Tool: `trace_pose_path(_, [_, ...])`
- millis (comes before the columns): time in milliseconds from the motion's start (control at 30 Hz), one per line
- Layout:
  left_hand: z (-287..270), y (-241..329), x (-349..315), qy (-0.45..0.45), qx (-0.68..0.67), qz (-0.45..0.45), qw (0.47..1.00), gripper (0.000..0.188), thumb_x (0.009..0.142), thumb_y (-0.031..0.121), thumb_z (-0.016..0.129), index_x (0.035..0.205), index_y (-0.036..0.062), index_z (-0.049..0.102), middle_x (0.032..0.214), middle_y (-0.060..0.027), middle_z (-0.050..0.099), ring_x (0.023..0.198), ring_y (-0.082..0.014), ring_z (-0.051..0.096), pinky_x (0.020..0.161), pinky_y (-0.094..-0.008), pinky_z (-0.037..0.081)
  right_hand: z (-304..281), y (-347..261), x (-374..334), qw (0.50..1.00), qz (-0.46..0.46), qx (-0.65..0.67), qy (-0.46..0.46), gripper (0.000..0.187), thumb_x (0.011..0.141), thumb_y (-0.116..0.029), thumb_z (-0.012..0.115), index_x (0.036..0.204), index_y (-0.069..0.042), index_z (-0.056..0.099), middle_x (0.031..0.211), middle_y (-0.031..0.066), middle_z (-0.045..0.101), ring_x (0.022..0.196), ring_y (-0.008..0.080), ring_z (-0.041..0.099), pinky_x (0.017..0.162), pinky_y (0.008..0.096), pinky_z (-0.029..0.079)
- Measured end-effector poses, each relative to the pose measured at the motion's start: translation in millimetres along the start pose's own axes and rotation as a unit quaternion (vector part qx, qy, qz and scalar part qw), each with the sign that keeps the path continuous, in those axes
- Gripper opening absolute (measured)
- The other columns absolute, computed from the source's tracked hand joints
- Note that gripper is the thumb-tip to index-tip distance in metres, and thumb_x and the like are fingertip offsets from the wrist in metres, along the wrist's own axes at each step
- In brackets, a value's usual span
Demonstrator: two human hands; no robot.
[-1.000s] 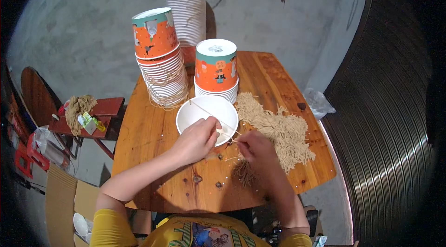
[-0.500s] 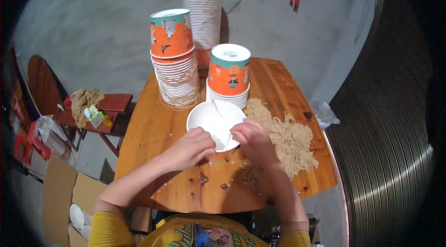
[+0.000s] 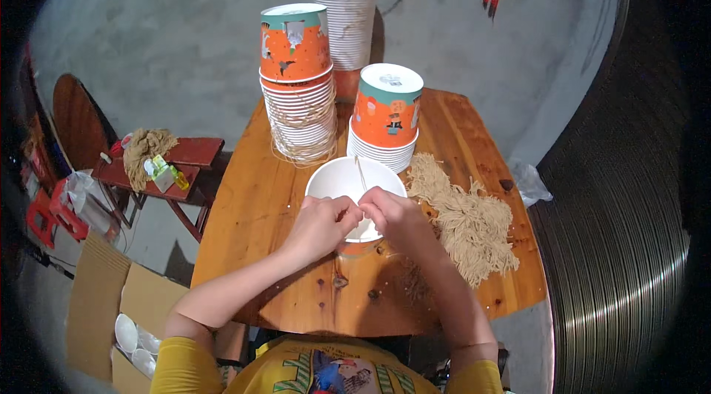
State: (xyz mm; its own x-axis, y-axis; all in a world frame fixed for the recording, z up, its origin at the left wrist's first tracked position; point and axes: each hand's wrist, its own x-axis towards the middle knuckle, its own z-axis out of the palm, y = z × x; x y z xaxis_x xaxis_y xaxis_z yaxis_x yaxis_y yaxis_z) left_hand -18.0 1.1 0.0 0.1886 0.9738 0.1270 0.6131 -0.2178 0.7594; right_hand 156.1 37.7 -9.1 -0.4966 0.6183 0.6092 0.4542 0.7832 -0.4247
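A paper bucket stands upright near the middle of the table, its white inside facing me. A thin pale string runs from its far rim down to my fingers. My left hand and my right hand meet above the near part of the opening. Both are closed in a pinch, with fingertips almost touching at the string. The string's ends are hidden in the fingers. Right of the bucket lies a loose heap of tan strings.
Behind the bucket stand a tall stack of orange-and-green paper buckets wound with string, a shorter stack and a tall white stack. A red bench and an open carton are at left, corrugated metal at right.
My hands have come together from opposite sides of the bucket's near rim, raising the string between them. The whole view has shifted slightly, so the scene sits farther right.
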Motion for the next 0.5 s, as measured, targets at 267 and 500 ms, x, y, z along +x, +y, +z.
trace_pose_path(267, [9, -7, -11, -0.002, 0.103, 0.137, 0.985, 0.016, 0.081, 0.022, 0.058, 0.075, 0.0079, 0.061, 0.071, -0.0067, 0.062, 0.081, -0.0242, 0.056, 0.087, -0.0374, 0.034, 5, 11, 10, 0.992, 0.114, -0.029, -0.055, 0.011, 0.09, -0.014, 0.054, 0.089, -0.003, 0.052, 0.07, 0.0175, 0.06, 0.067, 0.033, 0.062, 0.057, 0.0409, 0.048])
trace_pose_path(500, [4, 2, -24, -0.044, 0.051, 0.141, 0.988, 0.017, 0.081, 0.017, 0.063, 0.086, 0.0056, 0.053, 0.084, -0.0102, 0.056, 0.089, -0.0265, 0.055, 0.084, -0.0396, 0.035, 6, 8, 24, 0.956, 0.191, -0.126, -0.184, 0.014, 0.091, -0.018, 0.052, 0.093, -0.003, 0.052, 0.075, 0.0195, 0.061, 0.073, 0.0384, 0.06, 0.065, 0.0447, 0.048])
